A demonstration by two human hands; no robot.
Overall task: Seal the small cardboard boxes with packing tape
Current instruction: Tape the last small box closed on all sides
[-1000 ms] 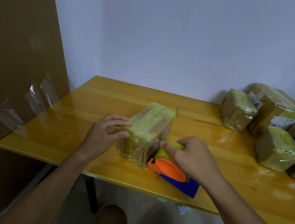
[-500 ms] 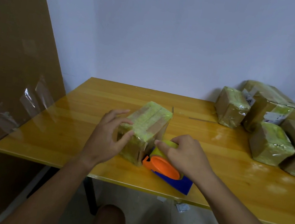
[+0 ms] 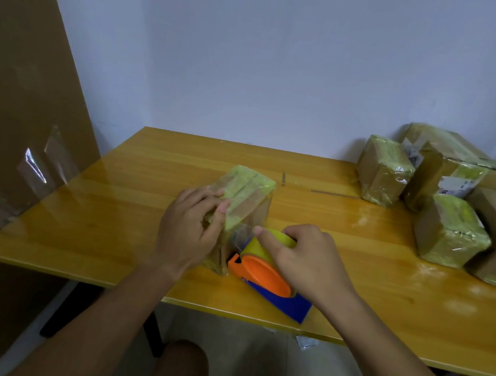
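Box [image 3: 240, 199] mid-table, already heavily taped; left hand [image 3: 187, 233] pressing flat on its near side, grip relaxed. Right hand [image 3: 306, 261] curled round tape dispenser [image 3: 264, 269], touching box's near corner. Sealed boxes [image 3: 447, 212] piled well right of box; likely final strip, then onto pile.

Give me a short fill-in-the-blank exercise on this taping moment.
1. The right hand grips the tape dispenser, whose round side is ____ in colour.
2. The left hand rests on the box standing on the ____.
3. The pile of taped boxes lies toward the table's ____ end.

Missing: orange; table; right
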